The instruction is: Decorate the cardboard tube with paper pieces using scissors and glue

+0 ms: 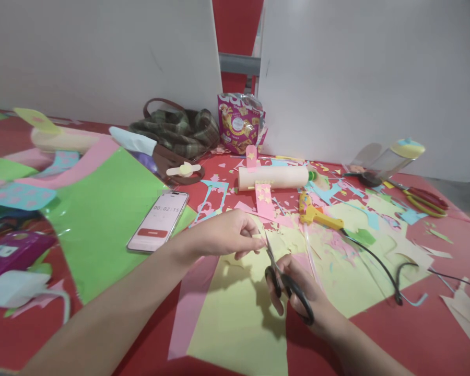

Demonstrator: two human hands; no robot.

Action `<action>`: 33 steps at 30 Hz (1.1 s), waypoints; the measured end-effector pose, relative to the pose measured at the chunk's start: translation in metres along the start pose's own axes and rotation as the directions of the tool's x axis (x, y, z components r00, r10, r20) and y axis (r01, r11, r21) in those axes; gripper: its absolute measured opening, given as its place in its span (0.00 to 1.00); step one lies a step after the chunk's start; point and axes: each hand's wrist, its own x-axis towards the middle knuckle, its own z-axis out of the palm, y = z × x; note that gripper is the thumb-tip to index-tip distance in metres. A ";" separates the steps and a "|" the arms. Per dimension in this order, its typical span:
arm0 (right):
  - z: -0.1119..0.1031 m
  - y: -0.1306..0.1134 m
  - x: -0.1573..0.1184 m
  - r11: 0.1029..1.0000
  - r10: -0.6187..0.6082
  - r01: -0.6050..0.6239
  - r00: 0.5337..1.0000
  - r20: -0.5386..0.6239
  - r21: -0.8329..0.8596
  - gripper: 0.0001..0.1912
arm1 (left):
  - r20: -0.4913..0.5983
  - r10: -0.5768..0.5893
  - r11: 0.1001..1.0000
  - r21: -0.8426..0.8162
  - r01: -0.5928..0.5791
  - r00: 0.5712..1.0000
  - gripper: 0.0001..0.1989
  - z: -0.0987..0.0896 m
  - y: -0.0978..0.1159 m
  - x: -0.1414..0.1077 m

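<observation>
Black-handled scissors (295, 292) are in my right hand (317, 308), its fingers through the loops. The blades point up and away, towards the fingertips of my left hand (227, 235). That hand is closed in a pinch on a small pale pink piece of paper (263, 239), mostly hidden by the fingers, right at the blade tips. Below both hands lies a yellow sheet of paper (235, 324), over a pink sheet (188, 308). Just beyond is a cream paper tube (276, 178) with pink star-patterned strips and a green end.
A yellow glue gun (319, 215) with a black cord lies right of centre among paper scraps. A phone (159, 221) showing a timer rests on green sheeting (97, 224). Farther back are a snack bag (241, 122), a plaid bag (176, 128), a clear container (394, 159) and red-and-yellow-handled scissors (425, 201).
</observation>
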 end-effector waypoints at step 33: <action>-0.001 -0.001 0.000 0.999 0.031 -0.030 0.999 -0.024 0.028 0.21 | 0.002 0.038 0.998 -0.058 -0.038 0.999 0.12 0.000 -0.009 0.005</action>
